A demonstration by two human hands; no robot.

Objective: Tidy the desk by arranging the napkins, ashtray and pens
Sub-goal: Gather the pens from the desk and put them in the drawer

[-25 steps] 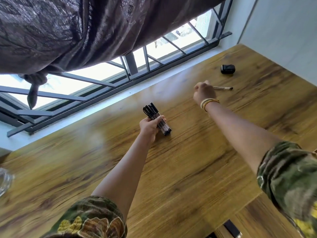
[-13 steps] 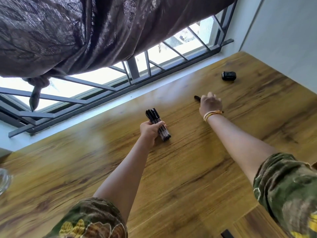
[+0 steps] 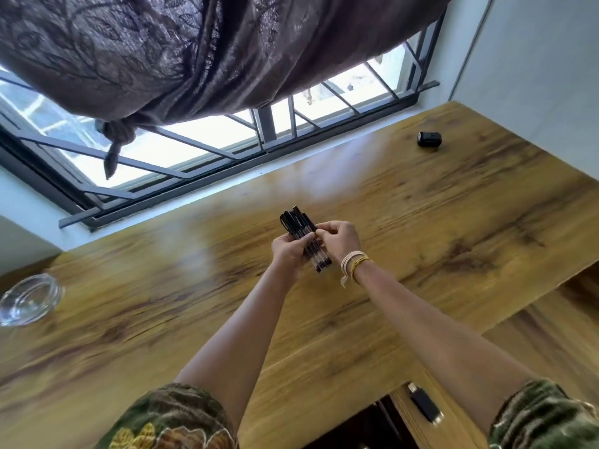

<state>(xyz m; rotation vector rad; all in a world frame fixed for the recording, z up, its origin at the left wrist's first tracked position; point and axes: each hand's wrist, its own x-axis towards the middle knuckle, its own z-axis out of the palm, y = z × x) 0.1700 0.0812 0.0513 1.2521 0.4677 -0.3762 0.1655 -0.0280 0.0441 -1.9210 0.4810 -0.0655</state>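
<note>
A bundle of several black-capped pens [image 3: 299, 226] stands tilted above the middle of the wooden desk [image 3: 421, 228]. My left hand [image 3: 288, 254] grips the bundle from the left. My right hand [image 3: 338, 238], with thread bracelets on the wrist, closes on the same bundle from the right, fingertips pinching the pens. A clear glass ashtray [image 3: 29, 299] sits at the desk's far left edge. No napkins are in view.
A small black case [image 3: 428, 139] lies at the desk's back right near the wall. A black lighter-like object [image 3: 424, 405] rests on a lower shelf at the front right. A barred window and a knotted dark curtain [image 3: 194, 59] run along the back.
My right hand picked up the single pen from the right of the desk and brought it left to the bundle in my left hand. The view shifted, revealing the ashtray.
</note>
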